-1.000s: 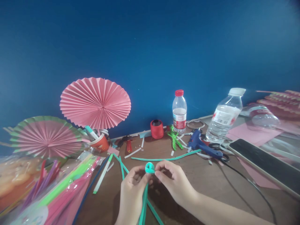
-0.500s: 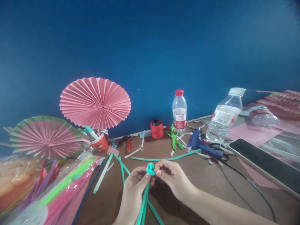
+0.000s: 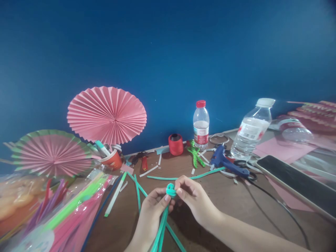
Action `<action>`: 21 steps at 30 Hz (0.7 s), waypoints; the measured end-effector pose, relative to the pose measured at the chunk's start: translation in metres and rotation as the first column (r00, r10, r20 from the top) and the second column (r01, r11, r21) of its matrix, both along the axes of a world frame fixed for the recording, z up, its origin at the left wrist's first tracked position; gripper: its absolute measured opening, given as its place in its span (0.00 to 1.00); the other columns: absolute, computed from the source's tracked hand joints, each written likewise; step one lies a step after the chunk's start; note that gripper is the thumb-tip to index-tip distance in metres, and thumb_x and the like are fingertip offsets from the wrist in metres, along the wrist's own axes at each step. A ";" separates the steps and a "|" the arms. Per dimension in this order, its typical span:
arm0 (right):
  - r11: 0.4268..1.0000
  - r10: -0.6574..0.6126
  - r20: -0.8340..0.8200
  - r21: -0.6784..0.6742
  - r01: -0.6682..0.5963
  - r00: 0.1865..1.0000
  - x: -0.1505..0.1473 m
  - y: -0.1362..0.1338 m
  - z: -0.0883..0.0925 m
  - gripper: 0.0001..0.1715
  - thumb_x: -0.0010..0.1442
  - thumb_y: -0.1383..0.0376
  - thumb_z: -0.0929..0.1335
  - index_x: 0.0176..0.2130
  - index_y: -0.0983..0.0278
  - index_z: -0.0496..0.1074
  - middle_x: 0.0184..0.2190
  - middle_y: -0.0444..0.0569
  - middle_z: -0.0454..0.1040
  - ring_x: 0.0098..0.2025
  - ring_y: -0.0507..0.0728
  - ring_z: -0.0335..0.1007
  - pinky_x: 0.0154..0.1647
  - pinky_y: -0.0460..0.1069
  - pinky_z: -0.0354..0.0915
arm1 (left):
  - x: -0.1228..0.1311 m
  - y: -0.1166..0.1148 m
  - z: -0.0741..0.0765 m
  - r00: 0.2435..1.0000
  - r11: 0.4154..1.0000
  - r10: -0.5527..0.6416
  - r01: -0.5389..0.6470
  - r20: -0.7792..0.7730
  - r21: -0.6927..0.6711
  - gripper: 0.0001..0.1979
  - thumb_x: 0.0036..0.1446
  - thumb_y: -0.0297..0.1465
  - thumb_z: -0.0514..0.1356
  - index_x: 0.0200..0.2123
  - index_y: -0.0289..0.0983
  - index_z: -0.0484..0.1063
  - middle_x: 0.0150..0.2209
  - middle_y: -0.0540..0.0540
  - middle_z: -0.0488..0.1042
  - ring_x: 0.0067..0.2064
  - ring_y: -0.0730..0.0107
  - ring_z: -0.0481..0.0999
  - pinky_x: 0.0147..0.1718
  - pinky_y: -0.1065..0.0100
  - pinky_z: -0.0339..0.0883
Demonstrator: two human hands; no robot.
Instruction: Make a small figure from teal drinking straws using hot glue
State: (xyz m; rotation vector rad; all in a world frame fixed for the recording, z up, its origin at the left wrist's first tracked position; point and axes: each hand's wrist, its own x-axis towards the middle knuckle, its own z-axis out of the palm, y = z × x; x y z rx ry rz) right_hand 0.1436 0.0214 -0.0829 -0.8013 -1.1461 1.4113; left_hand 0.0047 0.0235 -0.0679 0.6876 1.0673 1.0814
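Teal pipe cleaners (image 3: 163, 224) are bunched together, their upper end bent into a small coiled loop (image 3: 170, 190). My left hand (image 3: 154, 210) is closed around the bunch just below the loop, thumb in front. With thumb and index finger, my right hand (image 3: 193, 197) pinches the right side of the loop. The long ends hang down toward me between my wrists. More teal pipe cleaners lie on the table: one (image 3: 186, 177) runs crosswise behind my hands, and others (image 3: 138, 190) cross to the left.
Behind stand a red thread spool (image 3: 175, 145), a red-capped bottle (image 3: 201, 127) and a blue glue gun (image 3: 227, 162). A phone (image 3: 296, 185) lies right. Left are bagged pipe cleaners (image 3: 70, 210), a paper cup (image 3: 112, 160) and pink paper fans (image 3: 106, 115).
Both hands and the coiled loop have shifted slightly to the right. The loop has turned a little and looks more tightly wrapped.
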 end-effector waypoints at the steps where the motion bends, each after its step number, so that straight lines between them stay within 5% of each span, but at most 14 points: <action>1: 1.000 -0.016 0.023 0.005 0.016 1.000 0.001 0.000 0.001 0.12 0.56 0.57 0.65 0.30 0.64 0.63 0.25 0.42 0.62 0.26 0.50 0.59 0.25 0.45 0.60 | 0.000 0.000 0.000 1.000 1.000 0.003 -0.003 -0.005 0.003 0.14 0.32 0.29 0.71 0.25 0.32 0.73 0.17 0.49 0.74 0.20 0.77 0.72 0.20 0.79 0.65; 8: 0.985 -0.159 0.268 0.114 0.133 0.950 0.008 0.003 0.014 0.08 0.59 0.63 0.62 0.29 0.64 0.63 0.24 0.41 0.62 0.27 0.50 0.59 0.29 0.44 0.57 | 0.004 -0.003 0.004 0.996 0.998 -0.064 0.062 -0.062 -0.020 0.14 0.32 0.28 0.71 0.24 0.32 0.71 0.18 0.49 0.74 0.20 0.74 0.73 0.20 0.76 0.65; 21: 0.990 -0.018 0.435 0.137 -0.046 0.900 0.018 0.006 0.027 0.04 0.58 0.68 0.63 0.34 0.63 0.68 0.29 0.43 0.72 0.30 0.50 0.65 0.28 0.44 0.59 | -0.003 0.001 -0.007 0.951 0.953 -0.300 0.302 0.071 -0.013 0.15 0.36 0.32 0.70 0.24 0.32 0.67 0.16 0.52 0.70 0.16 0.80 0.69 0.13 0.82 0.58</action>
